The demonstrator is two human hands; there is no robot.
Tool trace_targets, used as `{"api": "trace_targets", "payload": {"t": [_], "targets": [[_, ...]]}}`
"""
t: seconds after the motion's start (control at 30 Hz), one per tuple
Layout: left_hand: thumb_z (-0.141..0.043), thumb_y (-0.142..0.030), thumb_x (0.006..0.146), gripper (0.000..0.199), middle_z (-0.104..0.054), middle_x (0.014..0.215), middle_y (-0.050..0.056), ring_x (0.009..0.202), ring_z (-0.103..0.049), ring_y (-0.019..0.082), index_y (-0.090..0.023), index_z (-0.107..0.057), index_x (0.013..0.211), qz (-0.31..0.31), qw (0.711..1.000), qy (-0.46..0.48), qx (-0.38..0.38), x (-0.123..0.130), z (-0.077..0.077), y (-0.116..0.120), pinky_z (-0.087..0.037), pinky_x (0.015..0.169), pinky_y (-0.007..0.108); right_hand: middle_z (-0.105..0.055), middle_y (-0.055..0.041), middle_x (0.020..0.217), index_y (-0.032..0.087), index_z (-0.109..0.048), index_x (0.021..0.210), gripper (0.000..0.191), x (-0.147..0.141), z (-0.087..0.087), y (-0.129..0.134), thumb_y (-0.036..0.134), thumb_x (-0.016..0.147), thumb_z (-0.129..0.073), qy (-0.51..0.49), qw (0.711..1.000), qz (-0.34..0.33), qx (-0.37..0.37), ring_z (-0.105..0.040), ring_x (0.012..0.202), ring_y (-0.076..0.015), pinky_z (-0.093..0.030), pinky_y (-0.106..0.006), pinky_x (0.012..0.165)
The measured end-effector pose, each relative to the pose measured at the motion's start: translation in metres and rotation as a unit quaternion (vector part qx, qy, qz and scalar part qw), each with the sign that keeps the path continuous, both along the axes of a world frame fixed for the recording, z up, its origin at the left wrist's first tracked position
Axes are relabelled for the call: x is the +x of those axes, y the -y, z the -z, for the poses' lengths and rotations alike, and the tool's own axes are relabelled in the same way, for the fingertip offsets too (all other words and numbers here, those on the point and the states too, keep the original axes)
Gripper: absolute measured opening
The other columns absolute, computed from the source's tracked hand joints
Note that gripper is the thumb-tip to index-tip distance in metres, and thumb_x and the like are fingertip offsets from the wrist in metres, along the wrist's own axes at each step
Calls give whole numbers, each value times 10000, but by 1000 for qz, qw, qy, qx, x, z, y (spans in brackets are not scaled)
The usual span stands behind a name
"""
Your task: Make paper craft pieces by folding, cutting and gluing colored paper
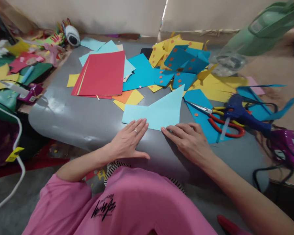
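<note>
A light blue folded sheet of paper (156, 112) lies on the grey table (61, 114) near its front edge, one pointed corner rising toward the back right. My left hand (131, 140) rests flat, fingers spread, with its fingertips on the lower left edge of the sheet. At the sheet's lower right edge is my right hand (188, 140), its fingers bent and its index fingertip touching the paper. Neither hand grasps anything. Red-handled scissors (210, 112) lie open to the right, over a blue sheet (198, 98).
Red sheets (101, 73) are stacked at the back left. Blue folded shapes with orange squares (186, 60) stand at the back. A blue glue gun (242, 112) lies right, beside a purple power strip (287, 145). A green bottle (262, 32) stands behind.
</note>
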State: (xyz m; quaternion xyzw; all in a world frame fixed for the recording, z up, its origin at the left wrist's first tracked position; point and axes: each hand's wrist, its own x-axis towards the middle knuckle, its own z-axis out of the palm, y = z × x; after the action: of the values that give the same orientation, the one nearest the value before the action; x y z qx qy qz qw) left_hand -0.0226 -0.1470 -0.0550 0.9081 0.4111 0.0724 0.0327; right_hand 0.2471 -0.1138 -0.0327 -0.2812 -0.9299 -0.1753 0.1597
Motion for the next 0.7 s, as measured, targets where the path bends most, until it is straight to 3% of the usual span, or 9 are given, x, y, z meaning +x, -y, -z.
{"api": "trace_targets", "payload": {"t": [0.17, 0.27, 0.4, 0.53, 0.6, 0.7], "targets": [[-283, -906, 827, 1151, -368, 1606, 250, 1523, -338, 328, -11, -322, 1551, -23, 1000, -13, 16, -52, -4, 6, -196, 1265, 413, -759, -42, 997, 182, -687, 1171, 320, -1, -1, 2, 36, 971, -485, 10, 1000, 10, -3, -580, 951, -197, -314, -364, 863], [-289, -865, 870, 1083, -404, 1591, 242, 1506, -371, 338, -30, -311, 1560, -48, 998, -20, 34, -66, -6, 12, -193, 1264, 456, -759, -44, 984, 174, -695, 1150, 321, -4, -1, 2, 19, 947, -499, 5, 1000, 11, -2, -575, 940, -202, -319, -363, 855], [-257, -815, 916, 960, -413, 1602, 190, 1508, -369, 326, -108, -349, 1559, -56, 996, 11, 63, -41, -6, 9, -167, 1266, 511, -762, -45, 949, 185, -717, 1090, 274, -6, -3, 0, 50, 941, -530, 3, 1000, 13, -6, -571, 905, -207, -332, -360, 843], [-175, -808, 923, 978, -467, 1571, 175, 1485, -416, 289, -70, -450, 1503, -14, 998, 39, 37, -5, 0, 0, -252, 1252, 433, -780, -44, 937, 175, -730, 1017, 225, -19, -4, 5, 84, 953, -534, -16, 999, 40, 2, -593, 869, -210, -348, -375, 832], [-185, -806, 926, 976, -478, 1560, 182, 1468, -442, 294, -67, -465, 1497, -19, 998, 43, 28, 2, 3, -1, -283, 1241, 432, -788, -65, 1058, 148, -724, 1070, 236, -35, -1, 14, 114, 973, -511, -37, 998, 43, -10, -622, 922, -214, -361, -395, 878], [-244, -803, 927, 960, -478, 1555, 198, 1457, -457, 307, -60, -484, 1485, -20, 997, 55, 45, 1, 6, 1, -309, 1232, 439, -714, -150, 1298, 65, -642, 1295, 380, -59, 9, 29, 287, 1031, -481, -66, 995, 53, -57, -636, 1116, -244, -346, -445, 1025]]}}
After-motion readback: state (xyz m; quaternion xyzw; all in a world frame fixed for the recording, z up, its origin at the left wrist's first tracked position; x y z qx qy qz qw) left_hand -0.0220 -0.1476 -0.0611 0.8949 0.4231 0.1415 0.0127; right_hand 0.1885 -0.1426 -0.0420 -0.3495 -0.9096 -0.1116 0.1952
